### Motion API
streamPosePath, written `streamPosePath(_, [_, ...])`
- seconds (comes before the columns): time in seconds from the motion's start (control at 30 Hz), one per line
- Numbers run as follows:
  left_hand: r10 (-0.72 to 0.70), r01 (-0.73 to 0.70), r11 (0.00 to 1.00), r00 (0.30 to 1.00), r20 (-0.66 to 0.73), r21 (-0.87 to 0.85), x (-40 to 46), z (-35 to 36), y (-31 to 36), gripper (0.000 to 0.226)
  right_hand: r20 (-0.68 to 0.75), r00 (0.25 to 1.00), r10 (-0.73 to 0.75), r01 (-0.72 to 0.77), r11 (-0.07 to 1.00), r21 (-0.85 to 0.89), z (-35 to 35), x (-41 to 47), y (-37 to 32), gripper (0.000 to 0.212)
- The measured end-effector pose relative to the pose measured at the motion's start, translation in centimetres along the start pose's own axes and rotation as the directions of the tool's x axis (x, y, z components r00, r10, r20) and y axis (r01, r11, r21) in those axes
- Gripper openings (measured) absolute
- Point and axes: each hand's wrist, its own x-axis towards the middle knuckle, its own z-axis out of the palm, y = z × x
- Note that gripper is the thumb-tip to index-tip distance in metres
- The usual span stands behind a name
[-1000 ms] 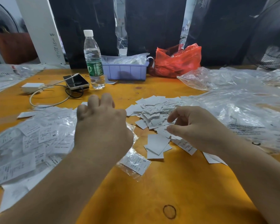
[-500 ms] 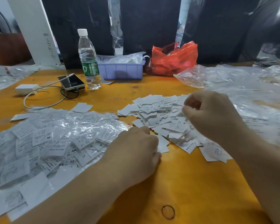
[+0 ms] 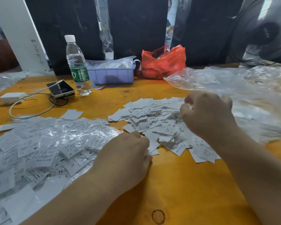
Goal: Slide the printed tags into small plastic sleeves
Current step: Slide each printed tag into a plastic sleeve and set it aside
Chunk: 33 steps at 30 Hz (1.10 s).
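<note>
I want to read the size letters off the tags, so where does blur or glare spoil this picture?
Head view: the sleeved tags glare under crinkled plastic; the right hand and the clear bags beside it are motion-blurred; the loose tags in the middle are sharpest; wide-angle bending at the edges.

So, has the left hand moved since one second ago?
Yes. The left hand has come back toward the person and rightward, away from the water bottle, to the near edge of the loose tags.
</note>
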Motion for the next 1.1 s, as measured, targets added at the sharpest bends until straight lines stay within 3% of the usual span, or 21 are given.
streamPosePath(0.2, [0.002, -0.001, 1.000, 0.999, -0.046, 0.028, 0.1, 0.3, 0.1, 0.023, 0.272, 0.962, 0.030, -0.057, 0.994, 0.091, 0.8, 0.1, 0.2, 0.018])
streamPosePath(0.47, [-0.044, 0.046, 0.996, 0.999, -0.027, 0.072, 0.4, 0.3, 0.6, 0.024, 0.176, 0.982, 0.072, -0.100, 0.983, 0.152, 1.3, 1.3, 1.9, 0.021])
streamPosePath(0.6, [-0.040, 0.042, 0.998, 0.999, -0.032, 0.057, 0.3, 0.2, 0.8, 0.028, 0.273, 0.948, 0.162, -0.158, 0.987, -0.038, 1.5, 1.5, 2.8, 0.010])
streamPosePath(0.67, [-0.041, 0.043, 0.998, 0.999, -0.035, 0.048, 0.2, 0.3, 0.8, 0.029, 0.334, 0.915, 0.228, -0.185, 0.970, -0.157, 1.7, 1.4, 2.9, 0.017])
streamPosePath(0.8, [-0.028, 0.031, 0.999, 0.997, -0.071, 0.034, 0.2, 0.3, 0.7, 0.022, 0.394, 0.872, 0.291, -0.229, 0.953, -0.199, 1.6, 1.5, 3.2, 0.019])
streamPosePath(1.0, [-0.020, 0.017, 0.999, 0.996, -0.090, -0.034, 0.1, 0.0, 1.0, 0.014, 0.345, 0.901, 0.263, -0.207, 0.959, -0.192, 1.7, 1.4, 3.1, 0.025])
streamPosePath(1.1, [-0.028, 0.017, 0.996, 0.992, -0.121, -0.093, -0.1, -0.3, 0.9, 0.008, 0.297, 0.924, 0.240, -0.190, 0.964, -0.187, 1.4, 1.5, 3.2, 0.014])
